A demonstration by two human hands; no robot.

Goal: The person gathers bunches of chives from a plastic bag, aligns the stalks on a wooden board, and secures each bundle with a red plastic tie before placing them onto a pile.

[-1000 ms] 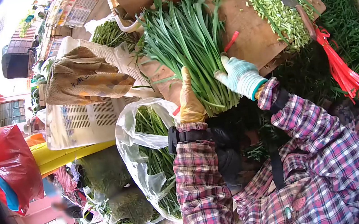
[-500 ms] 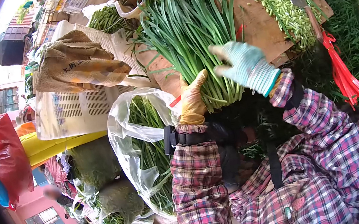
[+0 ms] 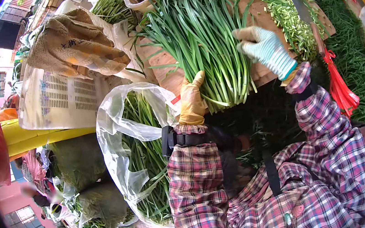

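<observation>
A broad bunch of garlic chives (image 3: pixel 211 50) lies across the wooden board, leaves pointing away and pale stalk ends toward me. My left hand (image 3: pixel 191 101), in a yellow glove, holds the left side of the bunch near the stalk ends. Its thumb rests on top; the other fingers are mostly hidden. Just right of the bunch, my right hand (image 3: pixel 269 52) wears a striped teal glove over a yellow one. Its fingers are apart, with nothing seen in them. Further right on the board, a knife (image 3: pixel 302 10) with red strips tied at its handle lies by chopped pieces.
Chopped stalks (image 3: pixel 287 19) cover the right of the wooden board (image 3: pixel 261 64). A clear plastic bag (image 3: pixel 111 118) of long green stalks stands at left. Beyond it are a whitish crate (image 3: pixel 59 102) and a brown cloth (image 3: pixel 76 45). Green leaves (image 3: pixel 342 33) heap up at far right.
My right hand has moved right, off the bunch. The chives lie more spread out to the right. My left hand still holds their left side. The view has shifted slightly.
</observation>
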